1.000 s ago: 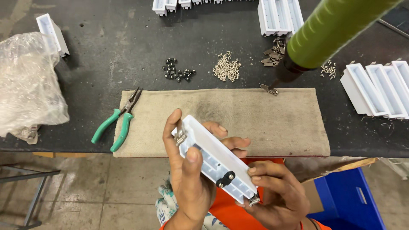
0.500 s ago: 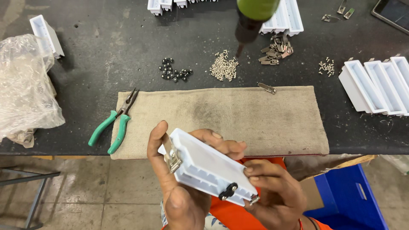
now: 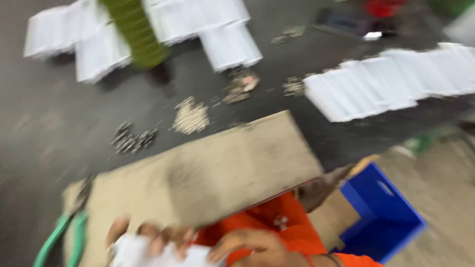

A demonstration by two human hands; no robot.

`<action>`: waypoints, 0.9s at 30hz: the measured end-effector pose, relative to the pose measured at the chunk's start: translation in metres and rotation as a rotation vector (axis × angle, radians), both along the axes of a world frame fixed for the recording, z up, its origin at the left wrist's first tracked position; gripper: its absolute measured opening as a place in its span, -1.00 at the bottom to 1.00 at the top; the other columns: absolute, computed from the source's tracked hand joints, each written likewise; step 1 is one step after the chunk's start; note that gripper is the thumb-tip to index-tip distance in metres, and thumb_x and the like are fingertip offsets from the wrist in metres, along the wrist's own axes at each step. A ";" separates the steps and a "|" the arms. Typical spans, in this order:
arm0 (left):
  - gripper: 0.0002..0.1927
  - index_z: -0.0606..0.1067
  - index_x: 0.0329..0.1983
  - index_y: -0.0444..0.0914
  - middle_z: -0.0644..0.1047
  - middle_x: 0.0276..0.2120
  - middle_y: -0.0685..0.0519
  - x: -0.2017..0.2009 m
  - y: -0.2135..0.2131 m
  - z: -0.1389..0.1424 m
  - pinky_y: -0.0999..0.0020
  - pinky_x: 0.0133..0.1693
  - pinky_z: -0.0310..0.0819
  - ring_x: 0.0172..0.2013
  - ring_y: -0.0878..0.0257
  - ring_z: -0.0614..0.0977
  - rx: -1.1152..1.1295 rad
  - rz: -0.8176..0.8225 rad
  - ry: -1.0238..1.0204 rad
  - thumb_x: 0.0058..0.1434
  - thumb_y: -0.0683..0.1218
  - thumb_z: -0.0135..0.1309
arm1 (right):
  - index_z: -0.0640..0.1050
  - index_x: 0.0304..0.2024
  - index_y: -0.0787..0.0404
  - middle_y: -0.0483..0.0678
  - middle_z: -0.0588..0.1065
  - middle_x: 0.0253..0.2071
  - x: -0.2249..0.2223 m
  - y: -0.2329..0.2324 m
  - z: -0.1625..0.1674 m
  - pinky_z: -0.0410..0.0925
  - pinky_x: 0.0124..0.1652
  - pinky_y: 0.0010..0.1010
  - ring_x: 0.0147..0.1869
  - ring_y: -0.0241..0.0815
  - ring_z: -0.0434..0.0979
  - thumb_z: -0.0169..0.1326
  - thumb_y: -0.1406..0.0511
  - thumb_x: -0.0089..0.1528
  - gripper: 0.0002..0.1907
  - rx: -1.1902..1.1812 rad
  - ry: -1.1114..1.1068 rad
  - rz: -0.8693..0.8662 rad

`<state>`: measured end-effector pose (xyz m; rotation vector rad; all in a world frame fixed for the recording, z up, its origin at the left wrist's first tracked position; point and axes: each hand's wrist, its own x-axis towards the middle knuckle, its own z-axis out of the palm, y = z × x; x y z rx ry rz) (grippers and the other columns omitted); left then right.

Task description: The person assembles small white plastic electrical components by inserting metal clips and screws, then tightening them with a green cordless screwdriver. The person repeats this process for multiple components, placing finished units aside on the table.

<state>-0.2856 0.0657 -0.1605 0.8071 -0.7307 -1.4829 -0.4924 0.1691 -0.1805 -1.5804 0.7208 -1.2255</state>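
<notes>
Head view: the whole picture is smeared by motion and tilted. Half a second ago the view looked squarely down at the desk; now it has swung right and tipped, so the hands have slid to the bottom edge and the blue plastic bin (image 3: 383, 220) on the floor shows more fully. The white plastic part (image 3: 148, 254), earlier held up in full view over the cloth, is now cut off by the bottom edge.

The left hand (image 3: 143, 235) has its fingers curled over the top of the white plastic part, gripping it. The right hand (image 3: 257, 249) lies just beside it, fingers bent toward the part's right end; blur hides whether it actually clasps the part, so I cannot tell.

The beige cloth mat (image 3: 208, 173) lies on the dark desk (image 3: 49, 123), with green-handled pliers (image 3: 59, 237) at its left end, as before. Beyond the mat sit small heaps of metal hardware: a dark one (image 3: 132, 139) and a pale one (image 3: 190, 116). Stacks of white parts line the back (image 3: 148, 29) and the right (image 3: 391, 89). A green sleeve (image 3: 133, 32) of another person reaches in at the top. No label or sign can be made out.
</notes>
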 end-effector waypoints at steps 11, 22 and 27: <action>-0.19 0.17 0.30 -0.24 0.47 0.10 -0.30 -0.050 -0.073 -0.183 -0.16 0.12 0.43 0.08 -0.23 0.59 -0.005 -0.509 -0.350 0.19 0.35 0.04 | 0.55 0.08 0.28 0.00 0.53 0.04 -0.030 -0.025 -0.028 0.39 0.18 -0.31 0.20 -0.15 0.54 0.11 0.29 0.40 -0.75 0.227 0.119 -0.067; -0.07 0.41 0.10 -0.37 0.47 0.09 -0.32 -0.116 -0.072 -0.263 -0.17 0.19 0.33 0.13 -0.28 0.51 -1.020 -0.105 -1.238 -0.05 0.47 0.08 | 0.56 0.05 0.28 -0.18 0.48 -0.24 -0.246 0.026 0.017 0.33 -0.22 -0.49 -0.22 -0.36 0.41 0.10 0.37 0.35 -0.77 0.132 0.178 -1.475; -0.13 0.45 0.01 -0.29 0.48 0.08 -0.30 -0.158 -0.075 -0.264 -0.22 0.17 0.35 0.14 -0.36 0.48 -1.211 0.087 -1.257 -0.12 0.46 0.08 | 0.59 0.07 0.31 -0.19 0.50 -0.22 -0.346 0.054 0.033 0.31 -0.27 -0.55 -0.24 -0.42 0.40 0.08 0.29 0.44 -0.76 -0.097 0.190 -1.775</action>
